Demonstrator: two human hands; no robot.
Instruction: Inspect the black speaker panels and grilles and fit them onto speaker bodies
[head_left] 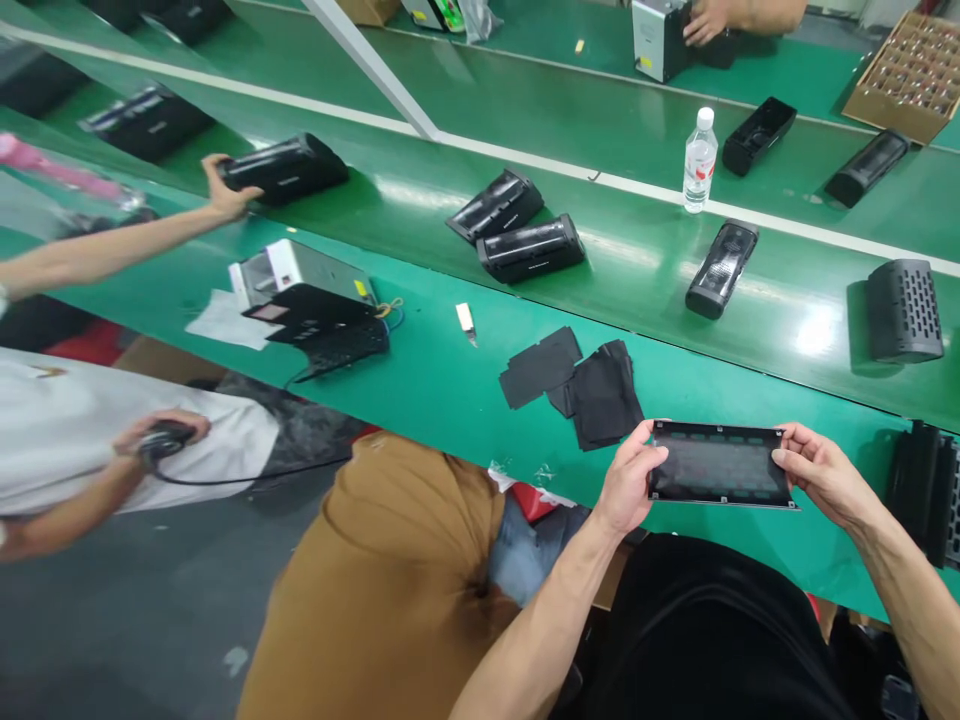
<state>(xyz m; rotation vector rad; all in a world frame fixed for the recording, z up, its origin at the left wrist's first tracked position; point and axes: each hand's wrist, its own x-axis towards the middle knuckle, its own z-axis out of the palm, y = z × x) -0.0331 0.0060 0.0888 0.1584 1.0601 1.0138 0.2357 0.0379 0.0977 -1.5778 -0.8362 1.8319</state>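
Thin black rectangular frame [720, 465] held level above the green worktop [442, 400], its short ends pinched by left grip [634, 478] and right grip [825, 475], both grips closed firmly on the edges and spread the frame's width apart. Just beyond, crumpled black sheets [600, 395] lying on the worktop, near a small white-handled blade [466, 320]. Farther off, black grilled casings [531, 248] scattered along the belt, beside a plastic water bottle [700, 160].

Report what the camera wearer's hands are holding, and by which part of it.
The left hand and right hand hold a flat black rectangular panel by its two short ends, one hand at each end.
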